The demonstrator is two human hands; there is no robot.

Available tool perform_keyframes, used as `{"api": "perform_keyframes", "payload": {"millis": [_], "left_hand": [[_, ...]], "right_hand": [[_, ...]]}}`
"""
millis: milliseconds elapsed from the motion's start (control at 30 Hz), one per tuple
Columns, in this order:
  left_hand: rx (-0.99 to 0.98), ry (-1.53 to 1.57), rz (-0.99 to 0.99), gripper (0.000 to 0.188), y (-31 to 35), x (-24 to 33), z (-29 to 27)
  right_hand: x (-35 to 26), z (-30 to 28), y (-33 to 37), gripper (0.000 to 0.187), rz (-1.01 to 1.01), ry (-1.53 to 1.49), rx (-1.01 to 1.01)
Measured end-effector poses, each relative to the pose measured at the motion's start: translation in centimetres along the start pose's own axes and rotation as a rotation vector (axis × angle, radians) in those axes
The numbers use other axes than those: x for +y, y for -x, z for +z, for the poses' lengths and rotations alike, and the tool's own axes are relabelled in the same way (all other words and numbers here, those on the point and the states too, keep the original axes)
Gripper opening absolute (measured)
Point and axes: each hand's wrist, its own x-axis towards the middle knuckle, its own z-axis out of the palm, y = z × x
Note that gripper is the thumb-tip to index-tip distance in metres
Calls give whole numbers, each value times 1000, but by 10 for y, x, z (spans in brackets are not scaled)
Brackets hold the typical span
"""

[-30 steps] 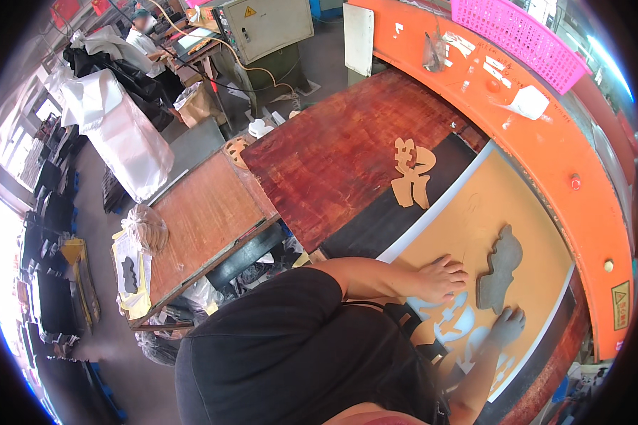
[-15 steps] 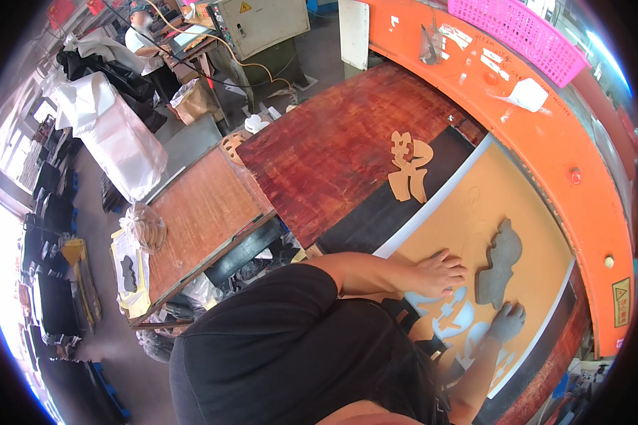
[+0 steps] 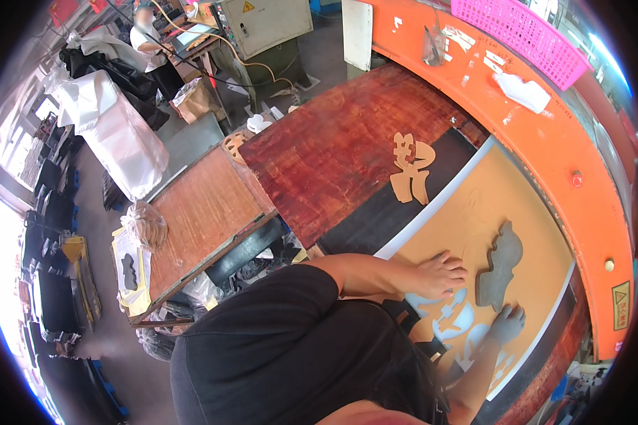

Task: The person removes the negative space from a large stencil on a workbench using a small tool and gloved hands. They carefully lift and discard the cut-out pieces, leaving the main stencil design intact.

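A tan sheet (image 3: 468, 212) with a white edge lies over the work surface, and openings cut through its near part show pale blue-white. On it rests a grey, curvy-edged flat shape (image 3: 500, 265), perhaps a cutting die. My left hand (image 3: 441, 275) lies on the sheet left of this shape, fingers spread, just beyond the cut openings. Just below the shape's near end, my right hand (image 3: 507, 324) in a grey glove rests on the sheet with its fingers apart. Several cut tan pieces (image 3: 411, 170) lie grouped on the dark strip of the board beyond.
An orange machine beam (image 3: 546, 134) arches along the far right side, bearing a pink basket (image 3: 521, 39). Reddish-brown board (image 3: 333, 149) extends left of the sheet. A wooden side table (image 3: 198, 227) holds a bagged bundle (image 3: 145, 225). Another person (image 3: 149, 49) stands at the far left.
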Motion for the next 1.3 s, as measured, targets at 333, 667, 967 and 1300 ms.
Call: {"api": "perform_keyframes", "payload": {"millis": [333, 667, 967, 1300], "left_hand": [[84, 0, 18, 40, 0, -1, 3], [80, 3, 9, 40, 1, 1, 2], [41, 4, -2, 41, 0, 1, 0], [-4, 41, 4, 41, -3, -1, -3]], "right_hand": [[1, 0, 0, 40, -10, 12, 11], [0, -1, 1, 40, -16, 5, 16], [-1, -3, 0, 38, -37, -5, 35], [-1, -2, -4, 39, -21, -2, 20]]}}
